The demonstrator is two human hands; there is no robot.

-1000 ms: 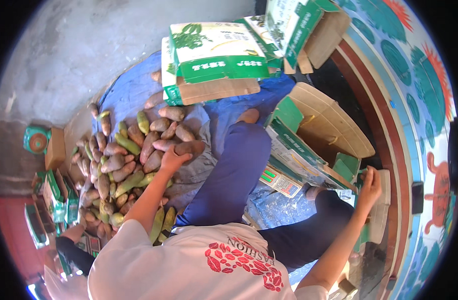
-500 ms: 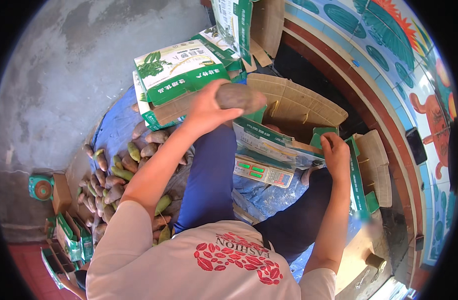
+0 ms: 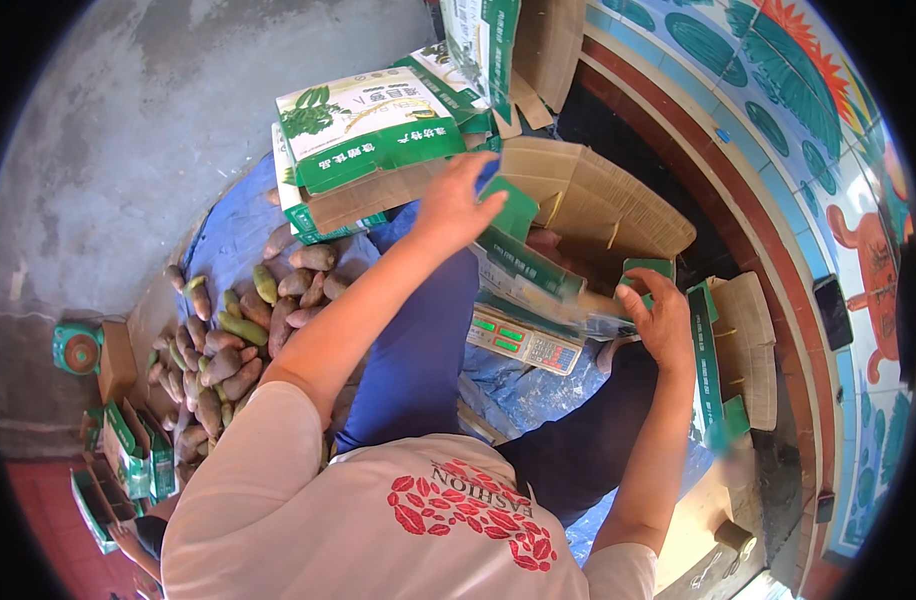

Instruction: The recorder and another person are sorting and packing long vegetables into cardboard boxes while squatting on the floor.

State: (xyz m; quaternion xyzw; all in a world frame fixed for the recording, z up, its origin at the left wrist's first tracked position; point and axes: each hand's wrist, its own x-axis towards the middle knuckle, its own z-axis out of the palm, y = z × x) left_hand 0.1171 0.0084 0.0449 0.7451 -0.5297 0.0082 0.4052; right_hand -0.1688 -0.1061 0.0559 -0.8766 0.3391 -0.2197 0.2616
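My left hand [image 3: 460, 205] reaches over the near left corner of an opened carton [image 3: 568, 190], its fingers apart and nothing in them. Inside the carton, partly hidden by its front wall, lie pinkish radishes [image 3: 544, 240]. Beside the carton's right corner, my right hand [image 3: 660, 318] is loosely bent with the fingers apart, the fingertips at the green flap [image 3: 650, 270]. Whether they touch it I cannot tell. The carton sits over a weighing scale [image 3: 523, 340] with lit green displays and a keypad, between my legs.
A heap of purple and green radishes [image 3: 218, 355] covers the blue tarp [image 3: 233, 215] on the left. Printed green and white cartons [image 3: 368, 125] stand beyond my left hand. Another open carton [image 3: 743, 340] is at right. A person's arm [image 3: 133, 548] shows at lower left.
The radish that my left hand held is out of it, and that hand has moved right and its fingers have opened. My right hand's fingers have spread somewhat beside the carton corner.
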